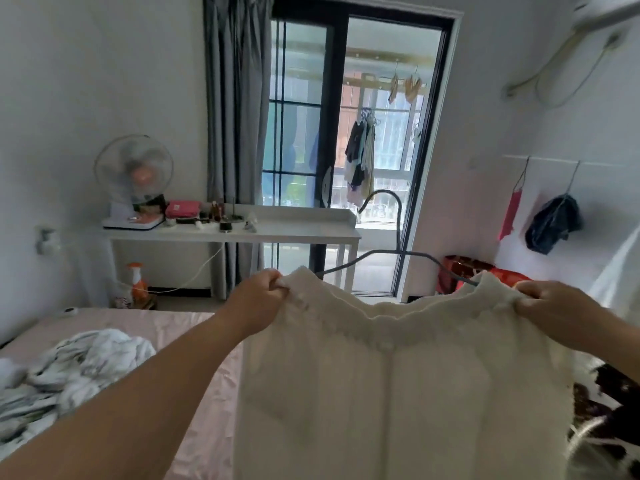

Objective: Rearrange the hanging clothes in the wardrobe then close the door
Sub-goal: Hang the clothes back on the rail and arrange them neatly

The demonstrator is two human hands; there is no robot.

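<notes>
A cream knitted garment (pixel 398 382) hangs spread out in front of me, above the bed. Its upper edge sits on a grey wire hanger (pixel 391 233), whose hook rises above the middle of the garment. My left hand (pixel 263 299) pinches the garment's upper left corner. My right hand (pixel 550 306) grips the upper right corner. The wardrobe and its door are out of view.
A bed with a pink sheet (pixel 194 341) lies below, with crumpled white bedding (pixel 69 368) on its left. Behind stand a white desk (pixel 277 233) with a fan (pixel 133 174), a grey curtain (pixel 235 116) and a glass balcony door (pixel 346 150). Dark clothes (pixel 602 410) lie at the right.
</notes>
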